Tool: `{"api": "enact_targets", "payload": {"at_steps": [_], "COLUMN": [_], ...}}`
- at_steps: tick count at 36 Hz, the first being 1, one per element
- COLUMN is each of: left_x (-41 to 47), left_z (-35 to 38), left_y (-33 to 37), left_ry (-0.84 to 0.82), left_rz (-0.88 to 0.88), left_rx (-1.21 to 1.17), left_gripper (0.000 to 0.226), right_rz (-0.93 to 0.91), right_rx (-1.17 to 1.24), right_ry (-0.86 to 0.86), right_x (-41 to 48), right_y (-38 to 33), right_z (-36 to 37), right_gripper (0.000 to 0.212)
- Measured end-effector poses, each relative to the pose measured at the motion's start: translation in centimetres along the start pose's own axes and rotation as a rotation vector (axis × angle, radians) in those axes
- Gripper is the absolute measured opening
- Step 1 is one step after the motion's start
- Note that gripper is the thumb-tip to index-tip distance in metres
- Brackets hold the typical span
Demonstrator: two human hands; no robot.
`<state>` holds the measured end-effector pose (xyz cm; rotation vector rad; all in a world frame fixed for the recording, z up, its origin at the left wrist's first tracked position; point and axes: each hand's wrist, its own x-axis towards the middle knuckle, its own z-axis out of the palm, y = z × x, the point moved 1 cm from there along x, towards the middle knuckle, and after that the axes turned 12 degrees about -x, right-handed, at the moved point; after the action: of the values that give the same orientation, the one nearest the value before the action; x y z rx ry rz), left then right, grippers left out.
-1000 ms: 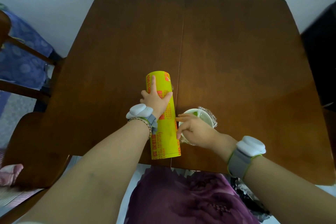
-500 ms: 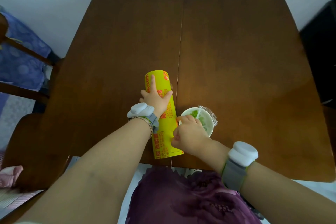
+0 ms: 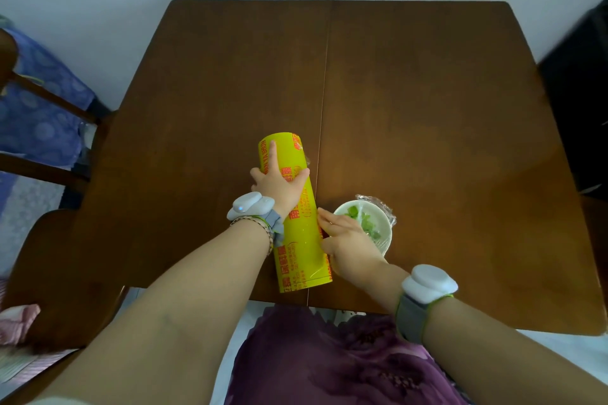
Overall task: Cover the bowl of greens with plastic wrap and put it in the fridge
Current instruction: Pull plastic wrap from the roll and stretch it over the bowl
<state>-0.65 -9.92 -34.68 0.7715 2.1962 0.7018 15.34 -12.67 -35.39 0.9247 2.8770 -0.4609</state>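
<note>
A large yellow roll of plastic wrap (image 3: pixel 297 233) lies lengthwise near the table's front edge. My left hand (image 3: pixel 278 181) presses down on its far half, forefinger stretched along the roll. A small white bowl of greens (image 3: pixel 378 223) stands just right of the roll, with clear film over it and a crumpled bit of film at its far right rim. My right hand (image 3: pixel 348 242) rests between roll and bowl, fingers against the roll's right side at the film's edge; whether it pinches the film is hidden.
The brown wooden table (image 3: pixel 427 108) stretches away behind the roll and bowl. A wooden chair with a blue cushion (image 3: pixel 39 102) stands at the left, another chair (image 3: pixel 49 273) at the near left. A dark object (image 3: pixel 579 102) sits at the right edge.
My right hand slid left off the bowl to the roll's right side, uncovering the greens. My left hand stayed on the roll.
</note>
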Motion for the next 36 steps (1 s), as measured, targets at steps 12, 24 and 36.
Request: {"api": "enact_targets", "payload": {"at_steps": [12, 24, 36], "left_x": [0.7, 1.0, 0.9], "left_z": [-3.0, -7.1, -10.6], "left_y": [-2.1, 0.8, 4.6], "left_ry": [-0.046, -0.110, 0.046], "left_rz": [-0.172, -0.283, -0.046], "left_rx": [-0.491, -0.927, -0.630], "left_gripper": [0.097, 0.100, 0.120], "right_rz": [0.088, 0.327, 0.353], "right_rx": [-0.020, 0.316, 0.543], "right_ry": [-0.204, -0.347, -0.251], "right_x": [-2.0, 1.7, 4.2], "right_y": [0.2, -2.5, -3.6], "right_z": [-2.5, -8.8, -16.4], "right_gripper": [0.040, 0.034, 0.057]}}
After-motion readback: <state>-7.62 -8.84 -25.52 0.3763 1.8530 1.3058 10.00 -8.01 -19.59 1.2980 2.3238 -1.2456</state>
